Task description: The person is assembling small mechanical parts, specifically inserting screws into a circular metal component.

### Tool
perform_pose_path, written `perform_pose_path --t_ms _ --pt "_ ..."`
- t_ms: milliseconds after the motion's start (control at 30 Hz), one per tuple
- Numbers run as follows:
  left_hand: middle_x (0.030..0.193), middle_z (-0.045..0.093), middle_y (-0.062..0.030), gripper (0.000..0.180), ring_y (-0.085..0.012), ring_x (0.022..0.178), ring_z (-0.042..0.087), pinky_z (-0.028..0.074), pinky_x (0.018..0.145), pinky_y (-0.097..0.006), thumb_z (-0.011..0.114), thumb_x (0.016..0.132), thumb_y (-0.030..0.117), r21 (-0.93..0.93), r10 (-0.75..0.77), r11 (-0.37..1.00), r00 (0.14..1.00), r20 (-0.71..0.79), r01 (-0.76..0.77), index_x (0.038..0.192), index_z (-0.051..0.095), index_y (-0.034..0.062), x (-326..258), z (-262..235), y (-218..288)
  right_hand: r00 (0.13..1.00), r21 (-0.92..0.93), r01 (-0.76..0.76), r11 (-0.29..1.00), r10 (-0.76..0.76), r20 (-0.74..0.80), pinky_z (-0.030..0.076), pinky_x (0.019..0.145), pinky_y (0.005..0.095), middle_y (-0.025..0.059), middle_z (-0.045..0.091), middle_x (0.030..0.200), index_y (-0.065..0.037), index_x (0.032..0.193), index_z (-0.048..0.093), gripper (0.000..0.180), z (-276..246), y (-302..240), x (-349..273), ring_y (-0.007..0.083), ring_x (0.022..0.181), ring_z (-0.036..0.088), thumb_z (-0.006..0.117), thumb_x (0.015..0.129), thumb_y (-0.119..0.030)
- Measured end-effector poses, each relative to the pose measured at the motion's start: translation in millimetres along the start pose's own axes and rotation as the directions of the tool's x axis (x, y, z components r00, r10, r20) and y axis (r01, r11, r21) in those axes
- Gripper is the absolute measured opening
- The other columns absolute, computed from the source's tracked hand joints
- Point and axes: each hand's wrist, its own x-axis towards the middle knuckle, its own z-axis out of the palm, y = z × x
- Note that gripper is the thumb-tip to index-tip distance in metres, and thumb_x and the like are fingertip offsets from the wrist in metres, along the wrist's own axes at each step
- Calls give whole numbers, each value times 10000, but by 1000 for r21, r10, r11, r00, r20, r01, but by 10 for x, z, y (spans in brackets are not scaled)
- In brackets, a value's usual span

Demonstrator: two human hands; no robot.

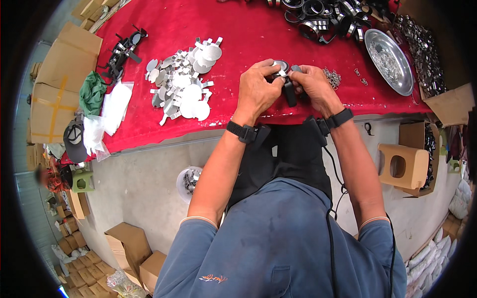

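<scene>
Just above the table's front edge, my left hand [257, 90] is closed around a small part with a round silver face and black rim [281, 66]. A dark strap-like piece [289, 93] hangs below it, between my hands. My right hand [316, 85] is closed against the same part from the other side. Its fingertips pinch a small grey piece [296, 68], whose kind I cannot make out. To the left of my hands lies a loose pile of flat round metal discs with tabs [191, 94]. Small metal rings or links [332, 78] lie beside my right hand.
A red cloth [238, 30] covers the table. Black and silver ring-shaped parts [318, 20] heap at the back; an oval metal tray [407, 82] of small pieces stands right. Dark parts [121, 52] and plastic bags [118, 107] lie left. Below are a white bucket [183, 185] and a brown stool [403, 164].
</scene>
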Motion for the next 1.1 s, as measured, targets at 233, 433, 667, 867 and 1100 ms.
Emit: perform_pose_path --t_ms 233,433,667,867,1100 --pt "1437 731 -247 419 -367 1291 737 577 1111 -410 823 854 202 -10 8 1000 1000 0 -8 1239 841 36 5 4 -8 992 -95 65 993 -74 -102 485 636 336 31 662 778 11 926 710 248 42 138 -13 120 691 601 714 986 -229" --pt "1417 739 -254 410 -360 1227 768 601 1069 -391 812 851 191 -23 1 1000 999 -52 -2 1226 841 28 0 62 -23 919 -588 276 761 -388 -70 568 748 434 213 765 886 32 1082 749 306 -2 92 -131 348 778 736 733 946 -242" --pt "1387 753 -249 396 -354 1189 781 610 1050 -399 818 851 205 14 28 1000 995 -100 -26 1200 846 19 2 127 -18 858 -627 443 641 -507 87 583 808 435 212 782 930 -6 1144 775 261 -97 15 -260 390 887 766 739 995 -218" --pt "1480 691 -260 583 -386 1287 728 573 1121 -419 919 790 293 44 88 995 996 20 -89 1297 807 28 -49 -6 -18 905 -652 344 676 -424 37 556 806 520 249 759 934 2 1163 708 220 -122 -45 -198 480 932 736 650 1066 -188" --pt "1233 744 -259 459 -427 1117 739 596 965 -474 875 753 212 50 314 949 949 -44 -311 1160 799 14 -34 104 -16 941 -874 261 410 -311 135 535 806 609 320 719 916 44 1043 649 458 -46 -165 -189 539 898 705 617 1063 -412"
